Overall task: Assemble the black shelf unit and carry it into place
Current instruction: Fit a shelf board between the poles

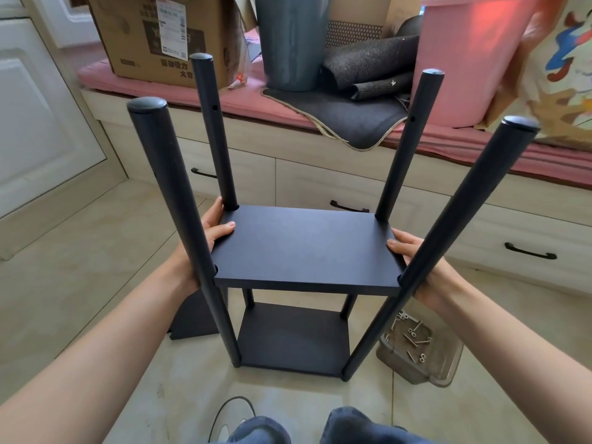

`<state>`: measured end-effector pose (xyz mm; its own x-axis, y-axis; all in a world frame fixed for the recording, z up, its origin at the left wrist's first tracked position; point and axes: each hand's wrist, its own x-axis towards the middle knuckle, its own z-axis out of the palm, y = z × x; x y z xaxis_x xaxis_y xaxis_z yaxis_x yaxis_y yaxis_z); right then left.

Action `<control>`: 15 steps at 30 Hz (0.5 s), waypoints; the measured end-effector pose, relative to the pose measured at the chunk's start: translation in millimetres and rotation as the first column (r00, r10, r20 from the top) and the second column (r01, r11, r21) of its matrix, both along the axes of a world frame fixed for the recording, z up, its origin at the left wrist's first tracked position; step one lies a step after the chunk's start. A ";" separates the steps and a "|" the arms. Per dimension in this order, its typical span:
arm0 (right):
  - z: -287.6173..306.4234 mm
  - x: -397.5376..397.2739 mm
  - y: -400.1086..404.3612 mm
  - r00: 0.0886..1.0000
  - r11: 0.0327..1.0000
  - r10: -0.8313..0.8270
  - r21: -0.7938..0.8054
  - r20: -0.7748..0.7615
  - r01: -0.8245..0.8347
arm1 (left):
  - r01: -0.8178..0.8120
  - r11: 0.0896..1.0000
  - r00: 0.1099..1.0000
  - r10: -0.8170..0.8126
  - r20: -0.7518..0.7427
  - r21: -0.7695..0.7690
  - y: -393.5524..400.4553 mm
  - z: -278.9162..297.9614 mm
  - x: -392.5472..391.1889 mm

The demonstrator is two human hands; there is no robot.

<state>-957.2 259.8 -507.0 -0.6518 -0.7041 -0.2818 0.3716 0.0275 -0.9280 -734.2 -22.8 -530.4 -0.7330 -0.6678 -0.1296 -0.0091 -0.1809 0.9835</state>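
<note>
We held the shelf unit (290, 283) on the floor, left hand (213, 230) and right hand (408, 248) each grasping its upper board's ends. Behind it sat a pink bin (474, 59) and a cardboard box (160, 36), print unreadable; beside its right post, a screw tray (419, 350).

I was looking at a home room: a pink-cushioned window bench (179, 88) with drawers (346, 187) beneath it, a cardboard box (153, 33) on top.

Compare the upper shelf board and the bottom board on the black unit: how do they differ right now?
The upper shelf board sits partway up the four poles; the bottom board sits at their feet near the floor. The left hand and right hand grip the upper board's ends; nothing touches the bottom board. Both are black rectangles with poles at the corners.
</note>
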 end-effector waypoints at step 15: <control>-27.1 -1.4 -0.9 1.000 1.000 0.002 -0.005 -0.008 -0.002 | -0.011 0.999 1.000 0.012 0.027 -0.033 0.3 -20.4 -0.7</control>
<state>-958.6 258.9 -534.1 -0.6525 -0.7068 -0.2734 0.3645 0.0236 -0.9309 -734.9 -22.5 -550.8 -0.7217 -0.6803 -0.1277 -0.0343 -0.1490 0.9882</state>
